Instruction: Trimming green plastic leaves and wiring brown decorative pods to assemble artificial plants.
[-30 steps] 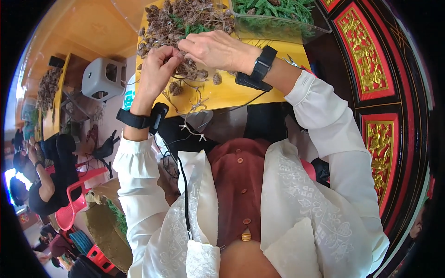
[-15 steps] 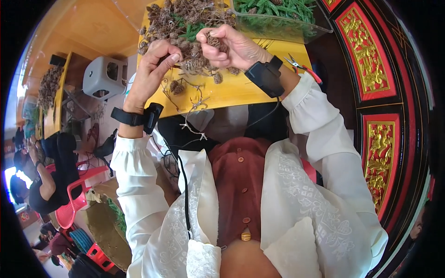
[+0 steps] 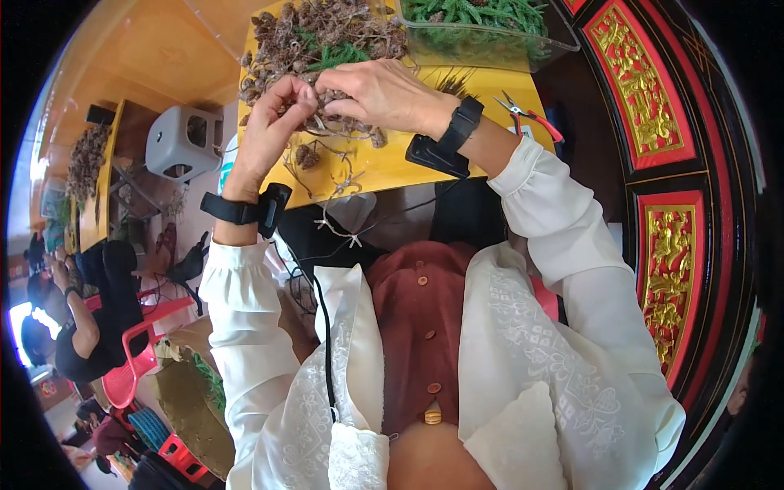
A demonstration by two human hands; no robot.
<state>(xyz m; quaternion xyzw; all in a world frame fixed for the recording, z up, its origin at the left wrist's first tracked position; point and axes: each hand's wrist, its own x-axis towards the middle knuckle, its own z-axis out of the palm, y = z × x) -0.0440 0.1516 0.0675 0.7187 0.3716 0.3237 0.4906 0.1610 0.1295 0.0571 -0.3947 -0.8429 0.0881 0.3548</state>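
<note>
My left hand (image 3: 282, 118) is closed in a pinch above the table, on what looks like a twig branch of pine cones (image 3: 347, 126). Pale, forked twig ends (image 3: 339, 188) hang from this branch over the table's front edge. My right hand (image 3: 376, 94) is turned palm down, its fingertips meeting those of the left. Some brown pine cone shows at its curled thumb and fingers; the back of the hand hides most of it. A small pine cone (image 3: 307, 156) lies on the yellow table (image 3: 425, 155) below my hands.
Piled brown pine cones (image 3: 327, 33) cover the table's far side. Green sprigs fill a clear plastic bin (image 3: 490, 41) at the far right. Red-handled pliers (image 3: 531, 118) lie at the table's right edge. A grey stool (image 3: 180, 143) and a seated person (image 3: 82, 327) are to the left.
My right hand has moved left and turned palm down, bringing the pine cone to my left fingertips. My left hand has stayed nearly in place. The view has shifted slightly.
</note>
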